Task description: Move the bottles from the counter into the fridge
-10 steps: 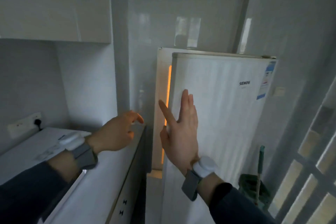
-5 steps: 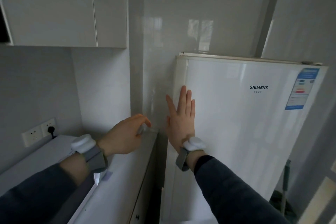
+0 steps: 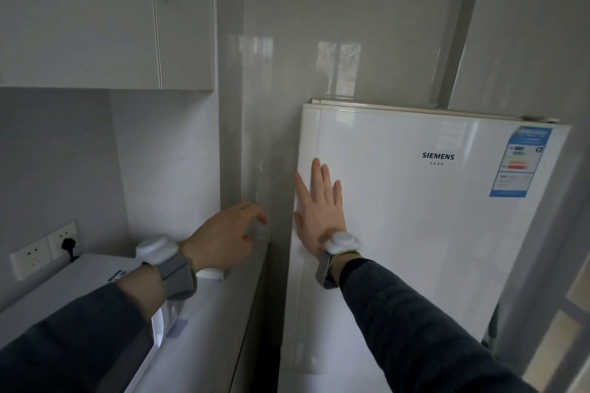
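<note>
Fingers point(image 3: 319, 182) of the right hand point(image 3: 321, 217) lie straight and slightly spread, flat against the closed fridge door point(image 3: 415, 233) right of centre; the left hand point(image 3: 223, 239) hangs loosely curled, empty, over the counter point(image 3: 217, 313) at lower left. No bottles are in view, so I'd judge the loading finished, or the next fetch requires reopening.

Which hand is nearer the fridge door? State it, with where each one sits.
Right. The right hand lies flat against the fridge door near its left edge, fingers straight. The left hand hovers over the counter, left of the door and apart from it.
</note>
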A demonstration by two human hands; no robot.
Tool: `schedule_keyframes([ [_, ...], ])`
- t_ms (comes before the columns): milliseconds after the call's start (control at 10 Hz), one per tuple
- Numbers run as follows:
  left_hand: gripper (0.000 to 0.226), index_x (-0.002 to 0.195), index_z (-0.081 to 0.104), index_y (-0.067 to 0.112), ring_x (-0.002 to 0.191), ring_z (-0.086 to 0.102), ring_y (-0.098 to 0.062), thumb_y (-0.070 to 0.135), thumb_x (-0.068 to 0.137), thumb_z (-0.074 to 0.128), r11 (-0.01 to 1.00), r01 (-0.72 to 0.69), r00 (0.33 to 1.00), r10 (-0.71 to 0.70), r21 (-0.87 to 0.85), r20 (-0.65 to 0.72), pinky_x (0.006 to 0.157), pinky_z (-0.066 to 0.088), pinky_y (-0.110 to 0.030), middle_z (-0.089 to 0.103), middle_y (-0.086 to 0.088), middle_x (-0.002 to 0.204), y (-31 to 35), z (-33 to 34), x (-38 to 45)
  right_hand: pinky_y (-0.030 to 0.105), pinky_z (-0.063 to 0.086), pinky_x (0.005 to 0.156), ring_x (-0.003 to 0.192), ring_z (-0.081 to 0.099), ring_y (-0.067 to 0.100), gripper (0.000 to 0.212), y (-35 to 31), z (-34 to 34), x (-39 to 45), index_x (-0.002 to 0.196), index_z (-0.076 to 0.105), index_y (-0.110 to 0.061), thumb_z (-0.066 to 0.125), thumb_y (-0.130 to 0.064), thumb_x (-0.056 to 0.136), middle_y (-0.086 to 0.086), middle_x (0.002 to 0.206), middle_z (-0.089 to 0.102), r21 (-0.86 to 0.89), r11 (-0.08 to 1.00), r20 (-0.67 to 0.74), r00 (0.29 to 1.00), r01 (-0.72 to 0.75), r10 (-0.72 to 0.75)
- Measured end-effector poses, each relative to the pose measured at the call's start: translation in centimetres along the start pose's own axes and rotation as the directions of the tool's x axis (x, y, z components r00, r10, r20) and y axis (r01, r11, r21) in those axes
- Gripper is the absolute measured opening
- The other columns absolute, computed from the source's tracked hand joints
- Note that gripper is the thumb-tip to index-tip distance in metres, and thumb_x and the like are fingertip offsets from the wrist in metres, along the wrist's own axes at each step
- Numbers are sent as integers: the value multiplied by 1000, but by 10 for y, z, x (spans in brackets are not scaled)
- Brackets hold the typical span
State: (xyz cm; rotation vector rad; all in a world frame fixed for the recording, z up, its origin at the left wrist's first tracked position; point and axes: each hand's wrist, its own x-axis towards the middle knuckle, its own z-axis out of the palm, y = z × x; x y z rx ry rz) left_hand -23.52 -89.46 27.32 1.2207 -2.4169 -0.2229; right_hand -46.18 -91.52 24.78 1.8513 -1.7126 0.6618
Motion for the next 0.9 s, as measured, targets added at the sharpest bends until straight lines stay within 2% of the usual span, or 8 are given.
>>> schedule_keyframes([
  [100,45,128,54,33,128,49,-9,5,92,53,1000,-9,1000,9,-24,7,100,39,-23,49,15,140,1,-1,4,61,9,126,156,-17,39,83,12,8,-9,165,-6,-23,49,-33,103,17,167,-26,-4,998,106,993,-57,57],
  [200,45,128,54,32,130,48,-9,6,92,52,999,-22,1000,22,-30,9,102,40,-24,48,15,141,2,-1,6,60,7,127,155,-22,37,85,28,18,-22,163,-14,-24,47,-31,103,14,166,-32,-22,994,203,973,-108,111],
  [300,44,129,54,31,129,49,-10,6,93,53,999,-32,999,32,-31,9,101,40,-24,48,15,141,1,0,9,59,6,127,155,-24,37,86,45,25,-33,163,-14,-25,48,-30,104,11,164,-36,-56,987,287,944,-152,162],
  [400,45,128,54,31,122,50,-8,5,92,51,999,-32,999,32,-26,18,95,38,-22,48,16,138,2,1,11,61,8,126,155,-23,38,88,54,29,-36,163,-16,-24,49,-27,103,11,163,-39,-108,985,321,933,-132,160],
  [600,45,128,53,32,129,48,-9,5,91,51,1000,-9,999,10,-25,38,98,37,-22,48,15,139,5,2,11,61,8,126,154,-26,38,96,51,28,-33,161,-18,-25,53,-17,96,9,161,-42,-95,983,364,913,-160,184],
  [800,45,127,53,33,125,50,-9,6,91,52,1000,-22,999,23,-19,36,94,37,-22,48,16,136,19,1,4,50,9,129,158,-11,33,93,55,3,-32,164,-2,-25,53,-7,91,5,170,-19,25,980,391,904,-197,172],
  [900,45,129,53,31,118,50,-8,6,92,51,999,-41,999,42,-18,21,94,37,-22,47,16,135,31,-1,1,48,14,128,159,-4,30,90,63,-15,-39,164,2,-29,52,-9,92,3,172,-9,88,969,371,910,-231,183],
])
